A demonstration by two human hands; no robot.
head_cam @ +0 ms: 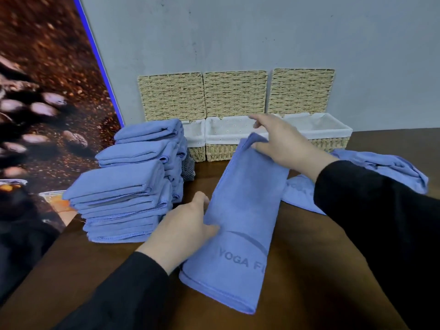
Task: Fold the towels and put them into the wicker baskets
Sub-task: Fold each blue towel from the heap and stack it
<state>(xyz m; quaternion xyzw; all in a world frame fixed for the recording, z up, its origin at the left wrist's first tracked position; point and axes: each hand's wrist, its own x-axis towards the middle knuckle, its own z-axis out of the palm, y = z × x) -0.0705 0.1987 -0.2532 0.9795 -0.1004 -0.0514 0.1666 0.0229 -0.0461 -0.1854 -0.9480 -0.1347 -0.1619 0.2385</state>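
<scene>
Hidden: the left basket (195, 136) sits mostly behind your stack of folded towels (128, 186); only its white-lined right end shows. The print on the long towel (242, 220) reads "YOGA F", the rest lost round the fold.

Grip: your right hand (283, 144) pinches the long towel's far corner, lifted just in front of the middle basket (228, 139). Your left hand (188, 225) presses its left edge, thumb on top; the fingers are hidden beneath the cloth.

Surroundings: the right basket (333, 134) stands partly behind your right wrist. A crumpled towel (385, 167) lies on the table (321, 270) behind your right sleeve. All three lids lean open against the grey wall (238, 32).

Room: the table's left edge runs just beside the stack; bare wood lies near you on the right.
</scene>
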